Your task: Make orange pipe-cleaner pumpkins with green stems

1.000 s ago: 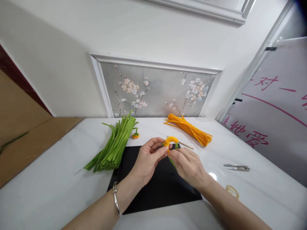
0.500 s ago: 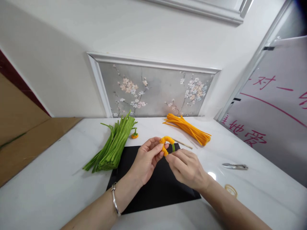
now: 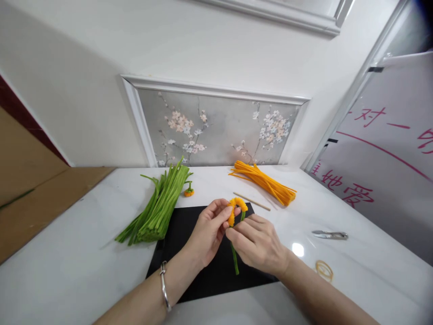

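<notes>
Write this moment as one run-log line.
left hand: pinching orange coil | right hand: gripping green stem | under hands: black mat | on tabletop: green bundle, orange bundle

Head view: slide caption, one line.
Left hand pinches a curled orange coil, right hand its green stem, above a black mat.

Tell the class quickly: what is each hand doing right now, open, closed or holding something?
Left hand: closed, pinching the orange coil.
Right hand: closed, pinching the green stem just below the coil.
</notes>
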Available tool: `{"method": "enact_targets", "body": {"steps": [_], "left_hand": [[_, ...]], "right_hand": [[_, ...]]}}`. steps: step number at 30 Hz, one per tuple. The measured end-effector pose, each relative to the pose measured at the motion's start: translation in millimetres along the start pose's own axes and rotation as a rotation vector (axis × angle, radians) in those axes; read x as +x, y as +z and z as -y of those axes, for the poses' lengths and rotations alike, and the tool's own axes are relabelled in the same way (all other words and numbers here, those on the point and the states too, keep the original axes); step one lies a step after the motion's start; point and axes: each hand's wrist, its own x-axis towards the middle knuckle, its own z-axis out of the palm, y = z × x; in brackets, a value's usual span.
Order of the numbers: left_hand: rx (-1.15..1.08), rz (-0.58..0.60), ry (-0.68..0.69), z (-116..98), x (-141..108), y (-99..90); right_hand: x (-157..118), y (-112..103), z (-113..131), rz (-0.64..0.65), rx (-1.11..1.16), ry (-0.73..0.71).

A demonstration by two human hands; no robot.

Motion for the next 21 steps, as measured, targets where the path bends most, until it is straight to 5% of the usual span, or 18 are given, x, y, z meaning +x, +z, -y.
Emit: {"method": "enact_targets", "body": {"steps": [13, 21], "left_hand": [[0.031, -0.01, 0.038, -1.0, 1.4, -0.1], [-0.096, -0.005, -0.077, -1.9, 4.6, -6.0]], "right_hand": [[-1.7, 3.6, -3.5, -0.05, -0.059, 0.068], [-0.9, 3.0, -2.3, -0.029, -0.074, 0.038]]}}
